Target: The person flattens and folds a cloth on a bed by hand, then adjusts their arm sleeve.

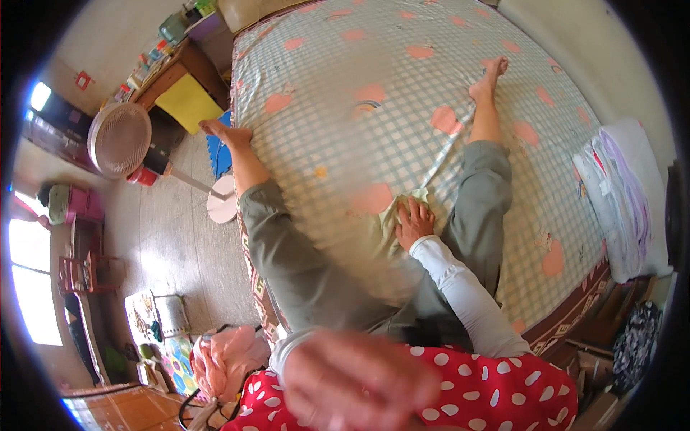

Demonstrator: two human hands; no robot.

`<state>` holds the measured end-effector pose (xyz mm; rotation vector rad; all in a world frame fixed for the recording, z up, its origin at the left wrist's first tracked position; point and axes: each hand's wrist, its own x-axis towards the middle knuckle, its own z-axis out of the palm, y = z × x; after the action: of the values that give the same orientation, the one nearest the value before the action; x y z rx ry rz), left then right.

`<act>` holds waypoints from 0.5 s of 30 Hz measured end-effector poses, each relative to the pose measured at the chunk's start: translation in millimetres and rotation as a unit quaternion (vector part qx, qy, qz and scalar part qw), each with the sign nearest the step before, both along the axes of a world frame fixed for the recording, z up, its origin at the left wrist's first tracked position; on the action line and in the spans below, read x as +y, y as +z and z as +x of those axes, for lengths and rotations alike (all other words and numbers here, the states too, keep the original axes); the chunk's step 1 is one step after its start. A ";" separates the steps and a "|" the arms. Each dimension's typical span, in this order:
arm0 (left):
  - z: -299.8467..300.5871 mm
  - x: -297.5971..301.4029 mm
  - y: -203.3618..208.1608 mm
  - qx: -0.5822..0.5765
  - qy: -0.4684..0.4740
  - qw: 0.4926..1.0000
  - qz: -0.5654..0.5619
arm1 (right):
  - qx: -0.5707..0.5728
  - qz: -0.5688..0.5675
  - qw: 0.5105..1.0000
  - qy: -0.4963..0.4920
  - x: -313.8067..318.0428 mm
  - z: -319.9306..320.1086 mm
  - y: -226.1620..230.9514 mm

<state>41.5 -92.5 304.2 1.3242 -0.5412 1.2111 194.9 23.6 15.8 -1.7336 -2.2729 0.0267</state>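
Observation:
My right hand (416,224) rests on the bed between my legs, its fingers bent over a crumpled pale green cloth (387,226). Under the cloth lies a checked bed sheet (323,129) with pink and rainbow prints. My left hand (359,381) is raised close to the camera, in front of my red polka-dot top (496,391). It is blurred, so neither its fingers nor anything in them can be made out. Both my legs, in grey-green trousers (302,266), stretch forward over the sheet.
Folded bedding (619,197) is stacked at the bed's right side. A standing fan (121,140) is on the floor to the left, near a wooden desk (183,68). A pink plastic bag (228,359) sits at lower left. A hazy smear veils the picture's middle.

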 end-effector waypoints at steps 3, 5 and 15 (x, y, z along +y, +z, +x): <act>-18.4 -20.6 21.3 0.040 0.081 0.993 0.077 | 0.085 -0.114 0.989 0.051 0.2 -26.0 15.2; -6.1 -21.3 19.0 0.031 0.110 0.993 0.013 | 0.042 -0.061 0.997 0.019 -3.8 -15.5 1.2; 3.0 -7.4 4.6 0.013 0.008 0.998 0.058 | 0.008 -0.028 1.000 -0.001 -3.2 -12.3 -22.8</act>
<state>44.6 -99.9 308.8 1.4422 -0.5901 1.1898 182.6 20.4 -7.0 -1.7576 -2.2788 0.1039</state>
